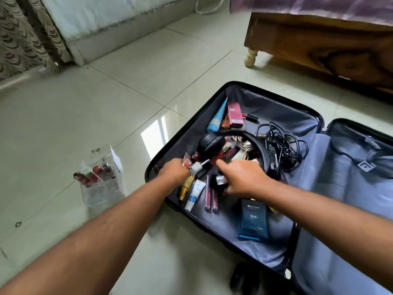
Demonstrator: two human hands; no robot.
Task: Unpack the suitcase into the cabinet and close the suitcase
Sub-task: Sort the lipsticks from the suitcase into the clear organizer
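Note:
The black suitcase lies open on the floor with a grey lining. Inside it are black headphones, a charger with tangled cable, a blue perfume box, a blue tube, a pink box and several lipsticks and tubes. My left hand grips several small cosmetics, among them a silver nail-polish bottle. My right hand reaches among the items with its forefinger stretched out and holds a small glass bottle under the fingers.
A clear plastic organiser with several lipsticks in it stands on the tiled floor left of the suitcase. A wooden bed stands at the back right. A curtain hangs at the far left.

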